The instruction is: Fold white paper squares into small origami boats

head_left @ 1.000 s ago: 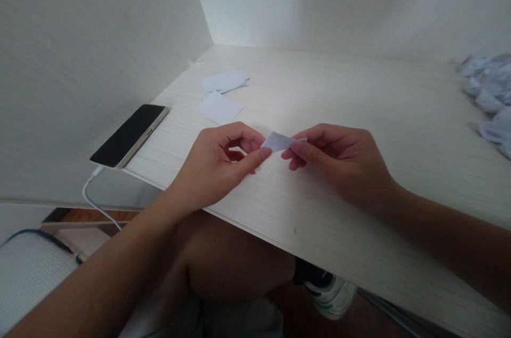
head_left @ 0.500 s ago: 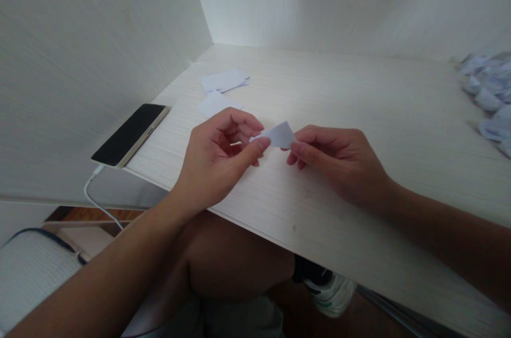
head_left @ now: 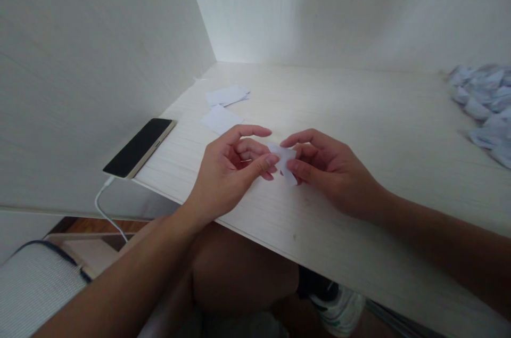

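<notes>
A small folded piece of white paper [head_left: 288,172] is held between both hands above the pale desk. My left hand [head_left: 235,173] pinches its left side with thumb and fingers, the index finger stretched out above it. From the right, my right hand [head_left: 325,170] grips the same paper, its thumb on the near face and its index fingertip at the upper edge. Behind my left hand lie a loose white sheet [head_left: 221,118] and a small stack of white paper [head_left: 227,95].
A phone [head_left: 139,147] with a white cable [head_left: 104,209] lies at the desk's left edge. Crumpled or folded white papers [head_left: 489,98] are heaped at the far right. Pale panels stand at the left and back. A leg and a shoe [head_left: 343,308] show below the desk edge.
The paper has been turned, its narrow end now pointing down toward the near side. My left index finger has straightened and both hands sit closer together. The whole view has shifted slightly.
</notes>
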`<state>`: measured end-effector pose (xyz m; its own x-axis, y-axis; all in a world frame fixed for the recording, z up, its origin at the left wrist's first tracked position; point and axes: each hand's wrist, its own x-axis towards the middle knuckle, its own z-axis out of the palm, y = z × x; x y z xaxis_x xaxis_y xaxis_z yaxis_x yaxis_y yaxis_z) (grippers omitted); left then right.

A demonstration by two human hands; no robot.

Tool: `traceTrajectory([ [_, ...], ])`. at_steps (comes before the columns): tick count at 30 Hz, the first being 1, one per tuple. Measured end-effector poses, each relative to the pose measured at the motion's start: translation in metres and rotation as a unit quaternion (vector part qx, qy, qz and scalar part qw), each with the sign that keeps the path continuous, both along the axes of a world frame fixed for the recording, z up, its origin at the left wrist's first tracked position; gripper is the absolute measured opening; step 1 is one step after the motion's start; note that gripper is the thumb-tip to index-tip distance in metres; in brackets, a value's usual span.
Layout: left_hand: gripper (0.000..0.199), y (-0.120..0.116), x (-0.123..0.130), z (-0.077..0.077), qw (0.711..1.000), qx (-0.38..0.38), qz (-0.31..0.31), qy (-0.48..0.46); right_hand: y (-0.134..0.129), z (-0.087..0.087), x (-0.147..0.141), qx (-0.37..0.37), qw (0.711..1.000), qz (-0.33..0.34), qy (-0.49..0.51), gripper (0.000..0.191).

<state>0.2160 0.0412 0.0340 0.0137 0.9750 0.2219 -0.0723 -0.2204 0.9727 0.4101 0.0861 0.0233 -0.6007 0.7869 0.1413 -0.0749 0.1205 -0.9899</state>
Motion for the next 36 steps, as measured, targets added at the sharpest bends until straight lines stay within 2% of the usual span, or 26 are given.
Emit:
traceTrajectory([
  [6,0.036,0.000,0.000,-0.004,0.997,-0.030,-0.051,-0.042,0.006,-0.004,0.001,-0.147,0.987,0.025,0.061,0.027],
  [11,0.037,0.000,0.002,-0.004,0.994,-0.057,-0.064,-0.073,0.006,-0.005,0.001,-0.189,0.979,0.027,0.076,0.031],
  [18,0.035,0.000,0.004,-0.006,0.991,-0.067,-0.070,-0.093,0.007,-0.007,0.003,-0.161,0.984,0.028,0.069,0.027],
  [23,0.032,-0.001,0.007,-0.007,0.992,-0.070,-0.056,-0.088,0.005,-0.009,0.001,-0.100,0.993,0.009,0.059,0.024],
  [29,0.040,-0.005,0.017,-0.007,0.998,-0.039,0.005,-0.054,0.001,-0.004,-0.002,-0.024,0.999,-0.029,0.008,0.020],
  [36,0.030,-0.009,0.025,-0.012,0.996,0.003,0.080,-0.026,-0.001,-0.002,-0.002,-0.010,0.999,-0.051,-0.011,0.021],
])
